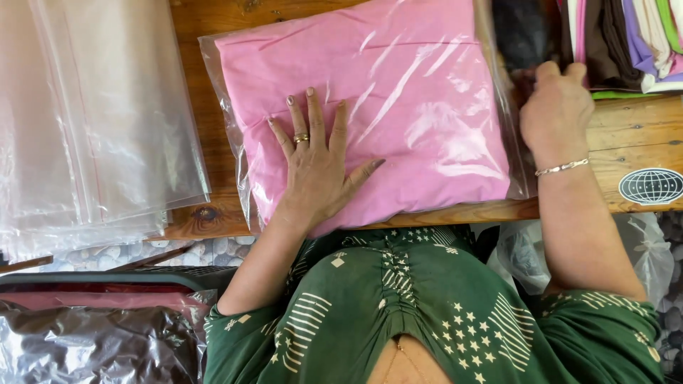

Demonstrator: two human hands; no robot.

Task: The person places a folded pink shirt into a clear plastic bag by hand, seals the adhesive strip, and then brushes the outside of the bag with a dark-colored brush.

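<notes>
A folded pink garment (398,92) lies inside a clear plastic bag (228,121) on a wooden table (633,135). My left hand (316,167) rests flat on the bag's near left part, fingers spread, a ring on one finger. My right hand (556,110), with a thin bracelet at the wrist, is curled at the bag's right edge, where the bag's open end lies; its fingertips are hidden, so I cannot tell exactly what they pinch.
A stack of empty clear bags (85,121) covers the left of the table. Folded clothes in several colours (633,43) sit at the top right. A round sticker (651,186) marks the table's right edge. Bagged goods (92,341) lie in a bin at lower left.
</notes>
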